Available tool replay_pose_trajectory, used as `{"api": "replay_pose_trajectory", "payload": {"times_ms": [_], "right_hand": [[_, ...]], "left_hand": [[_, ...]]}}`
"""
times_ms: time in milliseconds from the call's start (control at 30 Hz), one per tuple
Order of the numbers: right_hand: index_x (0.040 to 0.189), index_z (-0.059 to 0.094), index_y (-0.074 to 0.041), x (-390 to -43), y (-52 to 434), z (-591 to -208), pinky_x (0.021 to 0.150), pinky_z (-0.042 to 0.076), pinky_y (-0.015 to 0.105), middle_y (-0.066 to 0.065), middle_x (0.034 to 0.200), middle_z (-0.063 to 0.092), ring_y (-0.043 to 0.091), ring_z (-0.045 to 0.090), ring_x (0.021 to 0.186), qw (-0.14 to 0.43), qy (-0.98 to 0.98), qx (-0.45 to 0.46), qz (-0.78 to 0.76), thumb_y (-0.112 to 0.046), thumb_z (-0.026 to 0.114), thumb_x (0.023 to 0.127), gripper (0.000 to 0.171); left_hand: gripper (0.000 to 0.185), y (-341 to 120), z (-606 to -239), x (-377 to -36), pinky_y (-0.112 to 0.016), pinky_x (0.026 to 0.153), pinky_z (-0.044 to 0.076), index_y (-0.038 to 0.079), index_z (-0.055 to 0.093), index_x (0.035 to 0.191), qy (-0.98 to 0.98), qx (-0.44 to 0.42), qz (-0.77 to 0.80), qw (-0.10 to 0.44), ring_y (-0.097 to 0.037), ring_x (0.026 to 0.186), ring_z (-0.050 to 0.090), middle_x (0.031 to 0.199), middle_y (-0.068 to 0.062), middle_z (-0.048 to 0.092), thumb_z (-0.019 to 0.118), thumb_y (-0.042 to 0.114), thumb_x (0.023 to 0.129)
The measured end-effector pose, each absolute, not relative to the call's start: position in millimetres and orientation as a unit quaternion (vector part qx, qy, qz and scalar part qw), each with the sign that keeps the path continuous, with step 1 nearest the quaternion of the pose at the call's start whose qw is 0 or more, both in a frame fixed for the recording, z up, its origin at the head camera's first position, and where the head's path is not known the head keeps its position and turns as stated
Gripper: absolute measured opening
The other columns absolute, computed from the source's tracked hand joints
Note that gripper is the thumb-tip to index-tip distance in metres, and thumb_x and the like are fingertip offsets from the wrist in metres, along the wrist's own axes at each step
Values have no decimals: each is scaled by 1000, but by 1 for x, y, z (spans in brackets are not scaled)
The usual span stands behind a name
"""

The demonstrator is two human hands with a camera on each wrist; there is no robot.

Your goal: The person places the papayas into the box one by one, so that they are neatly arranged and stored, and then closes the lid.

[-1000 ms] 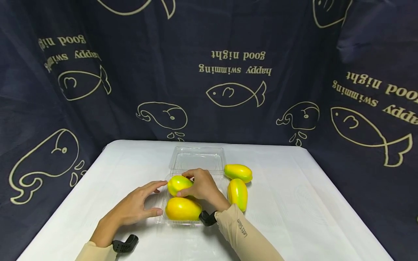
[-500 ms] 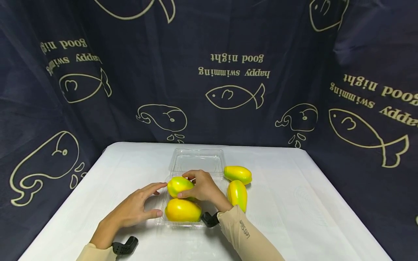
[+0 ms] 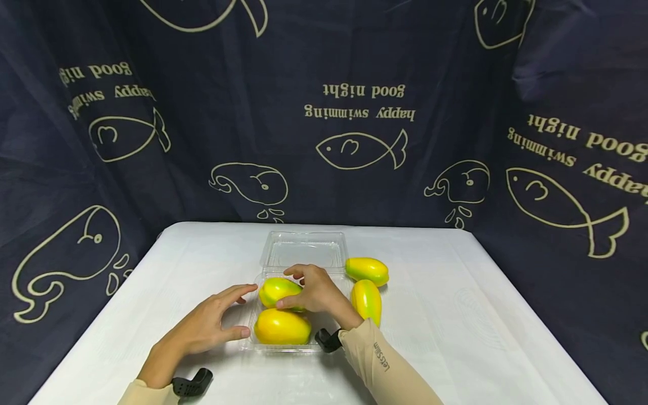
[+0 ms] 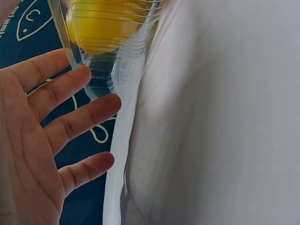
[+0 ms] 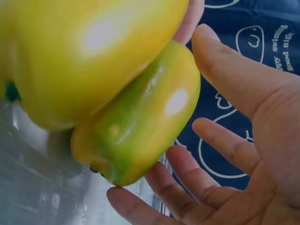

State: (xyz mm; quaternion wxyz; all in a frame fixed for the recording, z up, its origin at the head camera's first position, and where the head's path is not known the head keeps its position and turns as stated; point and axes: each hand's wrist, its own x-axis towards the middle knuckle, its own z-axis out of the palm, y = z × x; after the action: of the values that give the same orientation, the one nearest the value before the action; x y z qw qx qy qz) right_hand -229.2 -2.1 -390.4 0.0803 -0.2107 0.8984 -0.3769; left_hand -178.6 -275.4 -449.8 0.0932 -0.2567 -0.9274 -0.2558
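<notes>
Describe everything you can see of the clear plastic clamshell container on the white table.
The clear plastic clamshell container lies open on the white table, its far half folded back behind the near half. It looks thin and glossy, with rounded corners and ribbed walls. The near half holds a yellow oval fruit and, behind it, a yellow-green oval fruit. The left hand is at its left side; contact is unclear. The right hand reaches over it.

A white table (image 3: 435, 315) stands below dark cloth (image 3: 324, 197) — fish-printed, lettered.
</notes>
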Motion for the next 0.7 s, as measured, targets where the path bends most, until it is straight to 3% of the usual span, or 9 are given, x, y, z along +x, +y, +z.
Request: {"api": "replay_pose_trajectory", "payload": {"times_ms": [467,700], "right_hand": [[133,64,-18,-230,13,-382,91,54,42,12,131,65,33,64,114,65,889,-214,-400,-35,90,73,67],[130,65,-24,-227,25,-375,91,54,42,4,129,66,31,65,116,37,887,-212,-409,-38,89,74,62]], "left_hand": [[83,-276,-451,-178,-49,89,51,31,45,151,-929,-255,-245,107,-12,111,62,141,14,56,78,55,79],[83,-275,-450,-179,-47,88,52,30,45,150,-929,-257,-241,110,-10,110,62,141,15,55,79,54,78]]}}
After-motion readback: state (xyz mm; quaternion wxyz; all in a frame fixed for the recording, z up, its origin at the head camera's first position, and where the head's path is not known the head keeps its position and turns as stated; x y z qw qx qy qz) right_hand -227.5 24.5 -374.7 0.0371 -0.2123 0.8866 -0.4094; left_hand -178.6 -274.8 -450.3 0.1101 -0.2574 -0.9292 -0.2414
